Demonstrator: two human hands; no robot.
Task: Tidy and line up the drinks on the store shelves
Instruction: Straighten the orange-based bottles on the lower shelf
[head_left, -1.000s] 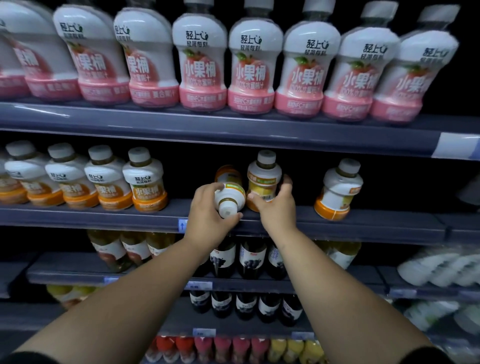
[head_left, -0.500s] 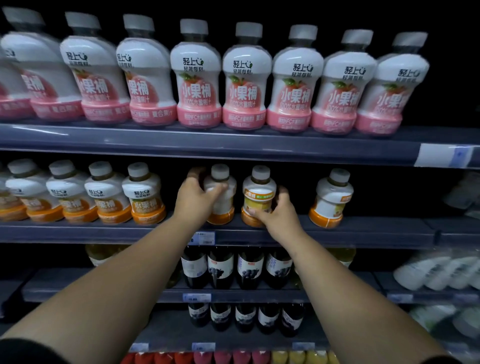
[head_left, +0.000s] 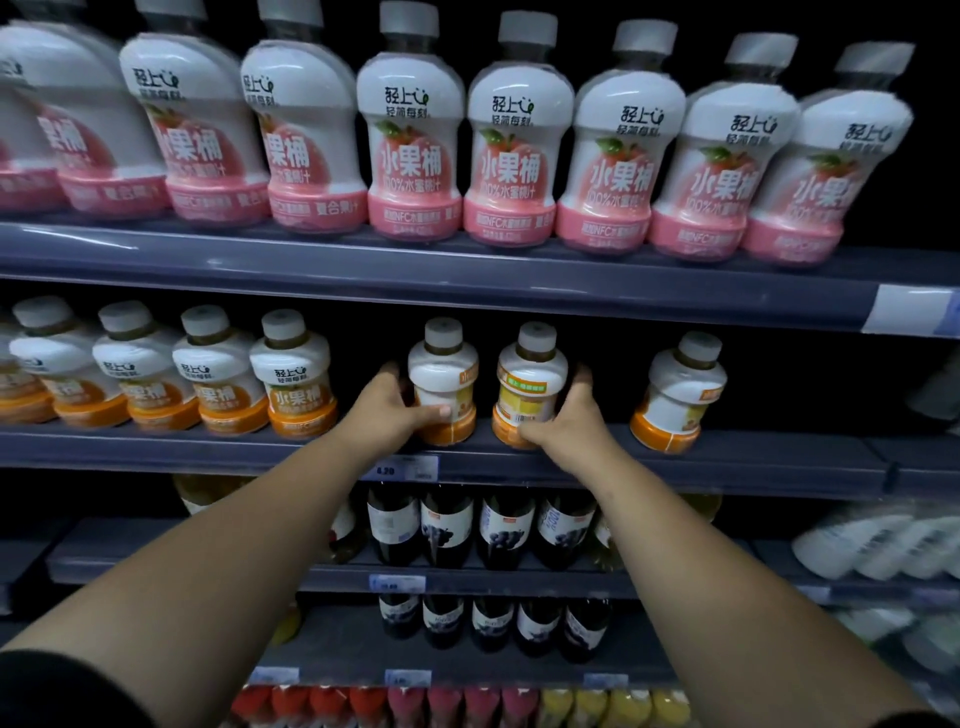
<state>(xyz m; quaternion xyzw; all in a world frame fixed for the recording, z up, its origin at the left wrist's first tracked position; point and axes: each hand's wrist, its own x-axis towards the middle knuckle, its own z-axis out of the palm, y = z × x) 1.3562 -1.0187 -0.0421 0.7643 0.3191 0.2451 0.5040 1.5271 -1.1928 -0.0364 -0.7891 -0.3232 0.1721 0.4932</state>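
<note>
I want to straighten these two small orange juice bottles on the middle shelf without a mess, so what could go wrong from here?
1. The white-and-orange plastic bottle with its barcode forward, gripped by the right hand, and the plain-sided white-and-orange bottle in the left hand would not match the front-facing row of orange bottles if released now.
2. Both stand near the grey shelf's front edge; a hasty twist might tip one off.
</note>
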